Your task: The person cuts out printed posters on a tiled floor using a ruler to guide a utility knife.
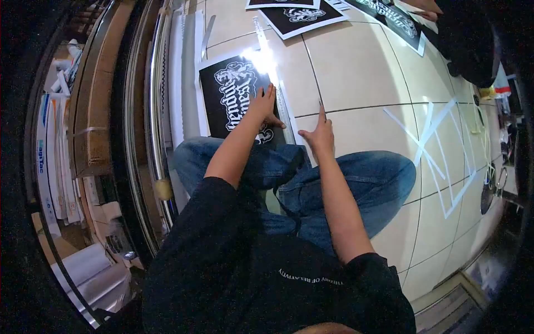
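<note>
A black poster [217, 92] with white lettering and a crest lies on the tiled floor in front of me. Along its right side runs a long clear ruler [287, 114], with strong glare on its far end. My left hand [268, 110] is open, fingers spread and pressing down on the poster's right part and the ruler. Just right of the ruler is my right hand [319, 135], thumb out. A thin dark tip, which looks like a cutter [321, 104], sticks out past its fingers; most of it is hidden in the grip.
More black prints [303, 18] with white borders lie at the far side. Another person's arm [425, 8] reaches in at top right, by a further print [392, 22]. Cut white strips [436, 139] lie on the right. Metal rollers [158, 111] and boxes [92, 122] stand left.
</note>
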The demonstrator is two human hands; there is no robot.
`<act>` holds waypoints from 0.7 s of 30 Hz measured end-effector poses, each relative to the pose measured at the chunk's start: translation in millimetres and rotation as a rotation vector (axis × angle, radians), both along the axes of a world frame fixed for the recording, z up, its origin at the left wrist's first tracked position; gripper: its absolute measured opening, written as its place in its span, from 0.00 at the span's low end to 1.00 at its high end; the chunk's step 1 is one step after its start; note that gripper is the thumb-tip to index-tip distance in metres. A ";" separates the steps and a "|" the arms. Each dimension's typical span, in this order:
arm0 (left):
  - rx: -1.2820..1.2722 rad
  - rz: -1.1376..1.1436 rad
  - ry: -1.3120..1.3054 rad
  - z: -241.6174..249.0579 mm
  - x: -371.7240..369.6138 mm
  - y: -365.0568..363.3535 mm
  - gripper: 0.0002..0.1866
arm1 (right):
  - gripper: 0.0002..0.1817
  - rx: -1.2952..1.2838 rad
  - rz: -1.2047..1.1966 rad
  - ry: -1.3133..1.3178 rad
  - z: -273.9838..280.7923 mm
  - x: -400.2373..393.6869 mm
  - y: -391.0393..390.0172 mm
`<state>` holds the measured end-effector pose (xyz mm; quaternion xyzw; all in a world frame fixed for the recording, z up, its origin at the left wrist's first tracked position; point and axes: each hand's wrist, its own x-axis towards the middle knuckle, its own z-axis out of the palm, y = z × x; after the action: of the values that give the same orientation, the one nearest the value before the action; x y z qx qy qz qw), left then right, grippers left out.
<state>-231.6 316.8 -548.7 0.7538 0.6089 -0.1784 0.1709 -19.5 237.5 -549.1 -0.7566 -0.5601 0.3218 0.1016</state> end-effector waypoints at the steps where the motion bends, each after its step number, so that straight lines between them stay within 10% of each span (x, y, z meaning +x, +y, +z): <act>1: -0.005 0.007 -0.003 0.7 -3.7 4.2 0.84 | 0.63 0.001 -0.031 -0.023 -4.3 4.2 4.8; 12: 0.215 -0.110 -0.148 -25.0 -58.2 62.6 0.82 | 0.60 0.112 0.015 -0.013 7.3 -26.6 35.1; 21: 0.501 -0.147 -0.260 -56.6 -93.7 135.9 0.57 | 0.56 0.186 -0.161 -0.012 -8.7 21.7 51.5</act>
<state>-325.3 452.7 -605.3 0.8313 0.5506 0.0638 0.0424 2.3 289.0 -557.7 -0.7882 -0.5258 0.2545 0.1935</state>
